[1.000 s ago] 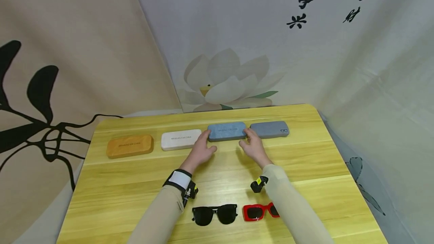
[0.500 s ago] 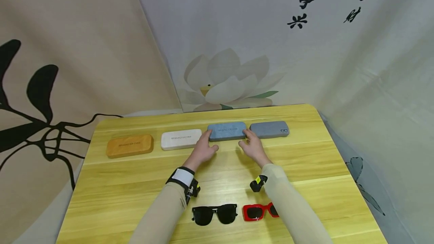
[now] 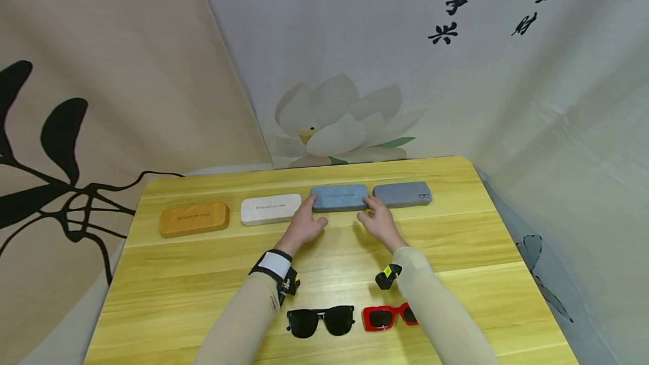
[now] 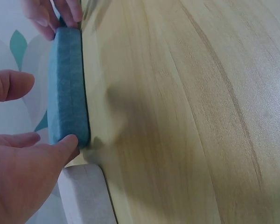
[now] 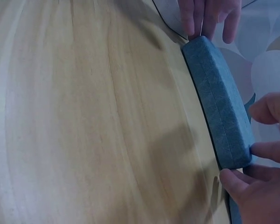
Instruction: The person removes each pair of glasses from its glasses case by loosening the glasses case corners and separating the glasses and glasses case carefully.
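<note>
A blue glasses case point(image 3: 339, 197) lies closed on the wooden table, printed lettering on its lid. At its left end the fingertips of my left hand point(image 3: 304, 225) touch the case, thumb held away from it. My right hand point(image 3: 379, 221) touches the opposite end with its fingertips, its thumb also apart. In the left wrist view, the left hand point(image 4: 25, 172) has its fingers fairly straight against the end of the case point(image 4: 67, 88). From the right wrist view, the right hand point(image 5: 266, 182) reaches the near end of the same case point(image 5: 219, 102).
A white case point(image 3: 271, 209) and an orange case point(image 3: 194, 219) lie to the left. Close on the right is a grey case point(image 3: 403, 194). Black sunglasses point(image 3: 321, 321) and red sunglasses point(image 3: 381, 317), partly behind the right sleeve, lie near the table's front.
Both hands stay at the ends of the blue case. My left wrist has shifted very slightly to the right; the cases and sunglasses look unmoved.
</note>
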Available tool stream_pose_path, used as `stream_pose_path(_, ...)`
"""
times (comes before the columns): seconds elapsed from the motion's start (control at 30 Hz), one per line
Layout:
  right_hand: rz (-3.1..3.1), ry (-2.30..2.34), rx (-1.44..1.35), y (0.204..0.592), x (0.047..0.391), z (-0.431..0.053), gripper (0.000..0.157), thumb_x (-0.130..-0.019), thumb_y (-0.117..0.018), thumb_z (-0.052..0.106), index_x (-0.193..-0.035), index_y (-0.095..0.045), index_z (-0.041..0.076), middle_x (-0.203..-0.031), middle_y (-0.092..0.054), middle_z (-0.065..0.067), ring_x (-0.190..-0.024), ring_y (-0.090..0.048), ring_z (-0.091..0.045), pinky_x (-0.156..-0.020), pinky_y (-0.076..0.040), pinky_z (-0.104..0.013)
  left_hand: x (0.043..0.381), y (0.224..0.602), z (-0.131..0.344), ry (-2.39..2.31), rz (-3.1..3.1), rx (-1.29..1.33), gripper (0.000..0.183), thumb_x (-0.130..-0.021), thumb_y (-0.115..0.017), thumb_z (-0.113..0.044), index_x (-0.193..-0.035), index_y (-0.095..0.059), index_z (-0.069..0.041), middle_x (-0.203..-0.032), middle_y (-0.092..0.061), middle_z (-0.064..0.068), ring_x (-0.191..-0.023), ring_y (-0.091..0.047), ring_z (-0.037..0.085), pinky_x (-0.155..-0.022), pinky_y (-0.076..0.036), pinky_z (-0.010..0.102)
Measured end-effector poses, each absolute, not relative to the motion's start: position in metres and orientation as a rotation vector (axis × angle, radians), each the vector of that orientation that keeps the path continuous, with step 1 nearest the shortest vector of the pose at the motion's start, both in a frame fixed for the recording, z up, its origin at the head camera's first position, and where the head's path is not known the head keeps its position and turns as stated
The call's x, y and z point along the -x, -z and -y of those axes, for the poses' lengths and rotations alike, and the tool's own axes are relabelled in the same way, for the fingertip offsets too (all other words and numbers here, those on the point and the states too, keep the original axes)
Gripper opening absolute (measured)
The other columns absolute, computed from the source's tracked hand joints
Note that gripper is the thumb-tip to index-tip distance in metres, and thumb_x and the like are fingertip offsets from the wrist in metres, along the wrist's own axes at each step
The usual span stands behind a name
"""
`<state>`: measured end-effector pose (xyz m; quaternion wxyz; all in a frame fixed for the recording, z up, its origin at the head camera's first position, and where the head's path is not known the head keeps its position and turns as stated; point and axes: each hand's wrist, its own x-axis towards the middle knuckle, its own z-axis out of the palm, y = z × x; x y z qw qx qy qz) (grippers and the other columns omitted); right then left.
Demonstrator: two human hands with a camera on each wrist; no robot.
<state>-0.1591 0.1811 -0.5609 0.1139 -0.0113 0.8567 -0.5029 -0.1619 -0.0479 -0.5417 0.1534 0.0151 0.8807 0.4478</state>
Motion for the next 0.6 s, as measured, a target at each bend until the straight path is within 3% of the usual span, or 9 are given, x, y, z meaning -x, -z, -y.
stream_pose_path(0.6,-2.53,1.511,0.035,0.561,0.145,-0.182,0.059,-0.1,-0.057,0.012,-0.154,-0.041,-0.006,-0.166,-0.025,-0.026,-0.142,-0.043,-0.046,-0.114,-0.042,-0.051,0.148,0.536,0.055,-1.267,-2.566,-0.1,0.076,-0.095,-0.063,-0.011,-0.161,-0.027,0.002,-0.165,-0.029,0.024,-0.152,-0.028,0.04,-0.123,-0.027,0.053)
